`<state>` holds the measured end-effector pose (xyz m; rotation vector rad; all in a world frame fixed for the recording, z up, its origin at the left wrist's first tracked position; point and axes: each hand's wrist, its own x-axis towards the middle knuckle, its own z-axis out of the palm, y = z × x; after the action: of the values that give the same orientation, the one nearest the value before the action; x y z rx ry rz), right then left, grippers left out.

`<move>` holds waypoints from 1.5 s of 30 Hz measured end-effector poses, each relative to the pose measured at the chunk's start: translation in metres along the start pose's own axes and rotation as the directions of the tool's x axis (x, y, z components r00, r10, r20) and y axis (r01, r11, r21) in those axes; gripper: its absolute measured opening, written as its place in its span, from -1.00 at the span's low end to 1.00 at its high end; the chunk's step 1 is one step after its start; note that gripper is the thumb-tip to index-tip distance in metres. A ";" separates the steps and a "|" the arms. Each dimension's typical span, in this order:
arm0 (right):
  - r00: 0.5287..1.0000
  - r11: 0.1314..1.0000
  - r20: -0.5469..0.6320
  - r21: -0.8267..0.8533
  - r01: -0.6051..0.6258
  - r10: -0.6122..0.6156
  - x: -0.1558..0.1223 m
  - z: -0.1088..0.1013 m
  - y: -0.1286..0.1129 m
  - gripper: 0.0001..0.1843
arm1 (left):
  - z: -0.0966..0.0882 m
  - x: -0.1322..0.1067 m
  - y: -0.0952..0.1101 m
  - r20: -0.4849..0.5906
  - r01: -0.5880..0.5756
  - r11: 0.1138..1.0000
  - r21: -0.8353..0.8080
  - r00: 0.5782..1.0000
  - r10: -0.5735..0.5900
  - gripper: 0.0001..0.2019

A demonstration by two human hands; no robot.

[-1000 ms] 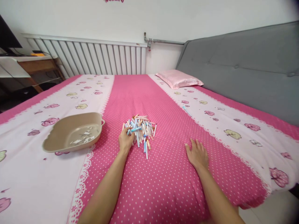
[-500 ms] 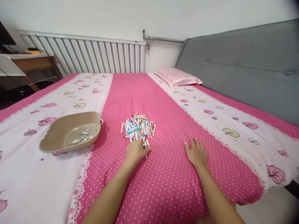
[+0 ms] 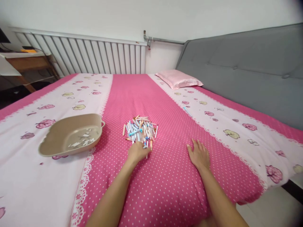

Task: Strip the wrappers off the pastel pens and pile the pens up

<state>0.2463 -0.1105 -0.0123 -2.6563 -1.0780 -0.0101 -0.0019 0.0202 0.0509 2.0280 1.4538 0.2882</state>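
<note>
A heap of small pastel pens (image 3: 140,130) lies on the pink dotted middle strip of the bed (image 3: 165,189). My left hand (image 3: 138,153) rests at the heap's near edge, fingers curled down onto the nearest pens; what they grip is hidden. My right hand (image 3: 199,154) lies flat on the cover to the right, fingers spread, holding nothing. A beige scalloped tray (image 3: 59,124) with small white bits inside sits to the left of the heap.
A single light blue pen (image 3: 187,111) lies apart on the pale strip at the right. A pink pillow (image 3: 178,78) leans by the grey headboard (image 3: 248,72). A white radiator (image 3: 82,56) and a wooden desk (image 3: 28,63) stand behind the bed.
My left hand has moved from the heap's left side to its near edge and curled onto the pens there. The right hand has stayed flat in place.
</note>
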 end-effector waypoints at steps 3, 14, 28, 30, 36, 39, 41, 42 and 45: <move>0.996 0.993 -0.084 0.112 0.024 -0.014 -0.006 -0.004 -0.003 -0.33 | -0.011 0.002 -0.002 0.108 -0.049 0.982 -0.183 0.992 0.070 -0.72; 0.733 0.657 -0.417 0.339 0.674 -0.537 -0.052 -0.010 -0.106 -0.64 | 0.005 -0.008 0.011 0.331 -0.149 0.826 -0.544 0.866 0.374 -0.71; 0.917 0.647 -0.375 0.668 0.369 -0.136 -0.051 0.007 -0.089 -0.60 | 0.001 -0.011 0.012 0.289 -0.107 0.615 -0.781 0.812 0.507 -0.88; 0.940 0.619 -0.337 0.730 0.291 -0.044 -0.052 0.006 -0.088 -0.56 | 0.002 -0.012 0.014 0.299 0.012 0.529 -0.848 0.836 0.461 -0.86; 0.954 0.429 -0.199 0.899 0.086 0.226 -0.046 0.006 -0.083 -0.47 | 0.004 -0.008 0.015 0.393 0.314 0.266 -0.911 0.855 0.337 -0.83; 0.949 0.247 -0.086 0.969 0.008 0.303 -0.040 0.009 -0.079 -0.45 | 0.009 -0.006 0.013 0.355 0.256 0.309 -0.916 0.875 0.329 -0.81; 0.952 0.202 -0.057 0.979 -0.005 0.300 -0.039 0.011 -0.077 -0.46 | 0.015 -0.004 0.012 0.224 0.073 0.432 -0.899 0.924 0.311 -0.78; 0.956 0.205 -0.054 0.979 -0.007 0.288 -0.038 0.011 -0.076 -0.47 | 0.017 -0.003 0.011 0.129 -0.059 0.527 -0.848 0.941 0.313 -0.77; 0.966 0.237 -0.056 0.971 -0.006 0.254 -0.040 0.012 -0.076 -0.48 | 0.022 0.000 0.006 -0.127 -0.393 0.787 -0.477 0.916 0.381 -0.73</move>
<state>0.1642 -0.0822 -0.0092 -1.4728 -0.4494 0.3187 0.0140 0.0108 0.0374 1.8659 0.8345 0.7773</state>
